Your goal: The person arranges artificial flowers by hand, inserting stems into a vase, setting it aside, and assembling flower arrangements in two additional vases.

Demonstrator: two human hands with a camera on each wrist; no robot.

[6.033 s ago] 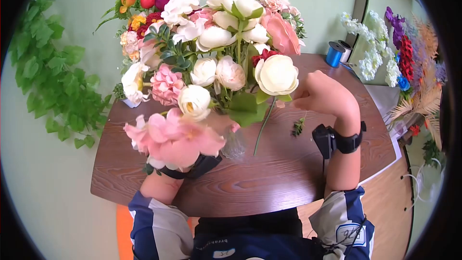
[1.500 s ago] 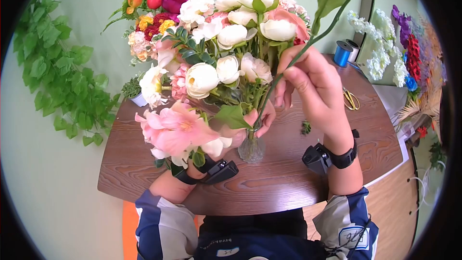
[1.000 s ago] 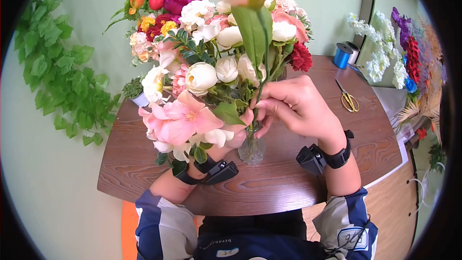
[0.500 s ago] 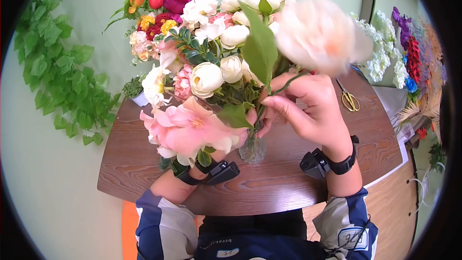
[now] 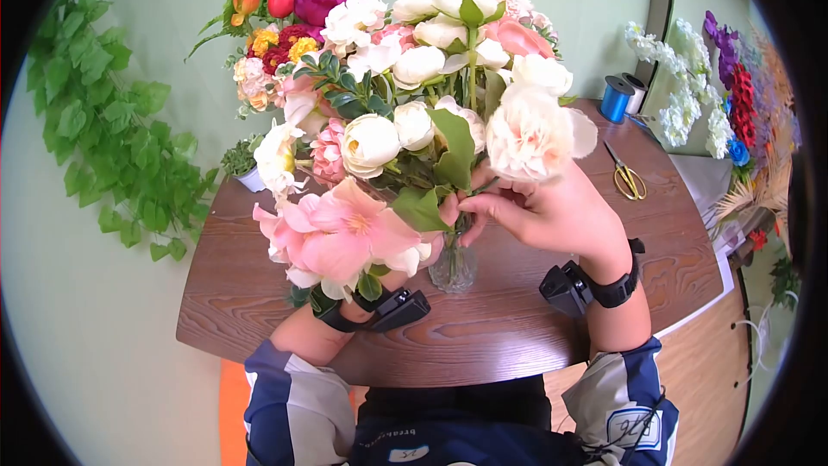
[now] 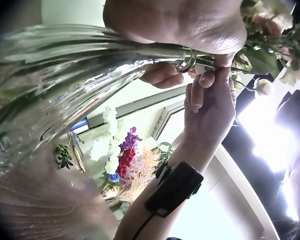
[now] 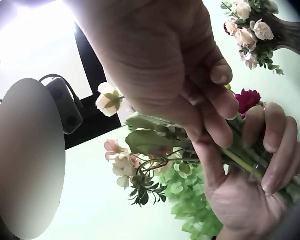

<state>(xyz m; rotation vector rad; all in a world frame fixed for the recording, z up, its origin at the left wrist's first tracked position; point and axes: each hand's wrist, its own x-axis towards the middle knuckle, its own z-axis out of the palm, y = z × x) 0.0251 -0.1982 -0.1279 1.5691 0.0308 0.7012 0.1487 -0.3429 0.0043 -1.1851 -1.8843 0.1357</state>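
Note:
A ribbed glass vase (image 5: 453, 269) full of artificial flowers stands on the table. My left hand (image 6: 175, 22) curls round its neck, where the stems gather; in the head view a pink blossom (image 5: 349, 229) hides much of that hand. Just above the vase mouth, my right hand (image 5: 565, 216) pinches the stem of a pale peach flower (image 5: 530, 134) between thumb and fingers. That flower head leans right, over the back of the hand. In the right wrist view, both hands meet at the green stems (image 7: 242, 162). White roses (image 5: 371, 143) fill the bouquet's front.
Gold-handled scissors (image 5: 628, 181) lie on the wooden table (image 5: 517, 319) at right, near a blue ribbon spool (image 5: 615, 99). A small potted plant (image 5: 241, 160) stands at the left edge. More flowers (image 5: 742, 112) are beyond the right side; ivy (image 5: 103, 121) hangs at left.
My right hand has come down from above the bouquet to the vase mouth, bringing the stem along. The peach flower has swung into view and down to the right. My left hand stays at the vase.

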